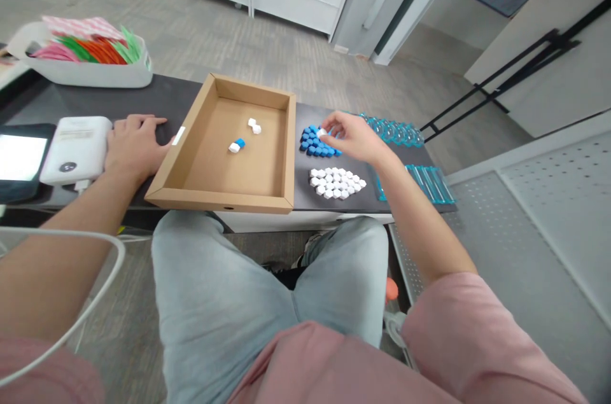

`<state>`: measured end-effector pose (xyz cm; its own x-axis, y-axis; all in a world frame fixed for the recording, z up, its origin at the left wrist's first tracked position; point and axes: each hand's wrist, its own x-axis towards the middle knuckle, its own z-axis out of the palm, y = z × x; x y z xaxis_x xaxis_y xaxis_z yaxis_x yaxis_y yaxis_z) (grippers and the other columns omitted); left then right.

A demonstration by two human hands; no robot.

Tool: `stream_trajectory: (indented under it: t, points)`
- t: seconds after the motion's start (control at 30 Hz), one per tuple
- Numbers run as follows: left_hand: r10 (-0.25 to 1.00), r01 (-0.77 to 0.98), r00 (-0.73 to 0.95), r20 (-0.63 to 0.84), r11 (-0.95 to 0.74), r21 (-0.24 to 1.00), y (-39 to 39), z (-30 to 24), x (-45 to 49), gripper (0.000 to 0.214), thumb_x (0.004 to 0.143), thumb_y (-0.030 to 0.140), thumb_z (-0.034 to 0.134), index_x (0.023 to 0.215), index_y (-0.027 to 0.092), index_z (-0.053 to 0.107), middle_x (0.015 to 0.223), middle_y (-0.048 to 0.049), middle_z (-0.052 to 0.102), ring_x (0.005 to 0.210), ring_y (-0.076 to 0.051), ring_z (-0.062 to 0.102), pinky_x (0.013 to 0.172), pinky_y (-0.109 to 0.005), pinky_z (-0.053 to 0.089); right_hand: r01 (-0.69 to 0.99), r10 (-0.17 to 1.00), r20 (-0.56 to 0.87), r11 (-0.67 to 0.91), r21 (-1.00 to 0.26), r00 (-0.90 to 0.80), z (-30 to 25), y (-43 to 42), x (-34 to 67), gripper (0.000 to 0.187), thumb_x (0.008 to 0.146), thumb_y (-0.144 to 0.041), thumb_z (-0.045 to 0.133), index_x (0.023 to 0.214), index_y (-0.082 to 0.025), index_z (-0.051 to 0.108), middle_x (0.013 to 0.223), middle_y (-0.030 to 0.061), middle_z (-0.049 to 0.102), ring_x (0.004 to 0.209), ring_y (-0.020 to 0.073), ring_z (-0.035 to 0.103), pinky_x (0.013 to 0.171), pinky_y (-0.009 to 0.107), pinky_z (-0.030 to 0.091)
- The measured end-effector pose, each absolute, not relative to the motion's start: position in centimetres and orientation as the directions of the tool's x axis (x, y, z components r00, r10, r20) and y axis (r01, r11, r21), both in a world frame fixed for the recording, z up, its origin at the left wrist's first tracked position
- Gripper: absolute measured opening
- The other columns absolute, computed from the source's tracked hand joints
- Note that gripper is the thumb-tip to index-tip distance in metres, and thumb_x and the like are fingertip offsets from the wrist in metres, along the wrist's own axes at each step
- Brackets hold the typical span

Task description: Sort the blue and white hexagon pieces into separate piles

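My right hand (352, 134) pinches a small white hexagonal piece (321, 133) between thumb and fingers, just over a cluster of blue hexagonal pieces (316, 148). Nearer to me, white hexagonal pieces (336, 184) sit close together in a group. My left hand (133, 144) lies on the dark tabletop with its fingers stretched out, between a white power bank and a shallow cardboard box (290, 156). Inside the box are two white pieces (254, 126) touching each other, and a white piece (233, 147) against a blue piece (240, 142).
A white basket (105, 76) of colourful strips stands at the back left. The white power bank (76, 149) and a lit screen device (21, 162) lie at the left. Clear teal plastic racks (394, 130) stand beyond my right hand, with more teal plastic (429, 184) under the right forearm.
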<state>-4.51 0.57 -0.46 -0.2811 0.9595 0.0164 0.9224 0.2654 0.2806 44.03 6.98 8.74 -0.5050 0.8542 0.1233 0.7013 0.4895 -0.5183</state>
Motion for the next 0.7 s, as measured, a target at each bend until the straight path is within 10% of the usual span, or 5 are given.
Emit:
stream_trajectory:
  t: [0.7]
  points:
    - [0.964,0.931,-0.263,0.038,0.243,0.272,1.0,-1.1,-5.3,0.090,0.102,0.064,0.051,0.171,0.007,0.059,0.179,-0.0289,0.049,0.161,-0.052,0.043,0.137,-0.068,0.036,0.676,0.735,0.184,0.674,-0.296,-0.652,3.3,-3.0,44.6,0.027,0.104,-0.027,0.074,0.131,-0.026,0.077,0.142,0.0129,0.077,0.129,0.0362,0.065,0.108,0.049,0.044]
